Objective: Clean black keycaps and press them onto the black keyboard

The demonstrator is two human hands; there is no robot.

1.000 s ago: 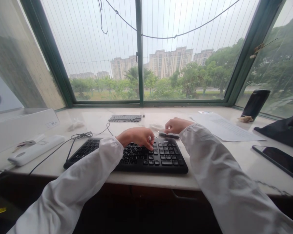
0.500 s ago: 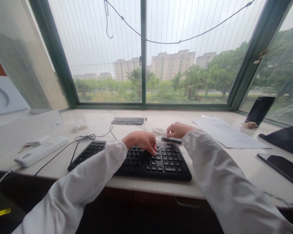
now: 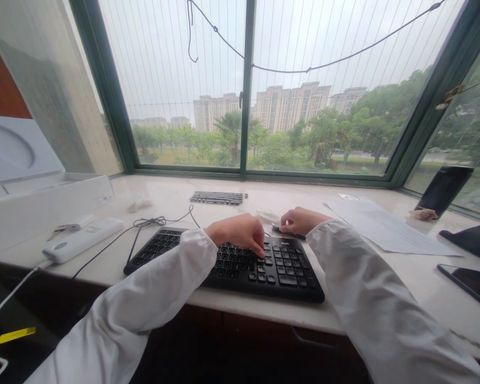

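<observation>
A black keyboard (image 3: pixel 300 292) lies along the desk's front edge. Its right block carries keycaps, while the left and middle look like bare square sockets. My left hand (image 3: pixel 240 232) reaches over it, thumb and fingers pinched together at the keys left of the number pad; whatever sits between the fingertips is hidden. Behind the keyboard's right back corner, my right hand (image 3: pixel 302 220) is curled, its fingertips down at a dark, slim pen-like tool (image 3: pixel 275 228) and partly covering it. Whether they grip it, I cannot tell. Grey keycaps (image 3: pixel 216 198) lie in rows near the window.
A coiled cable (image 3: pixel 150 221) runs behind the keyboard. On the left are a white power strip (image 3: pixel 84 240) and a white box (image 3: pixel 76 194). Rightward lie paper sheets (image 3: pixel 388 221), a phone (image 3: pixel 472 282), a dark upright object (image 3: pixel 444 189) and dark cloth (image 3: pixel 472 240).
The view has swung left and slightly up, so everything appears shifted right and down. A small dark bit earlier visible at my left fingertips is now hidden. Both hands keep nearly the same places.
</observation>
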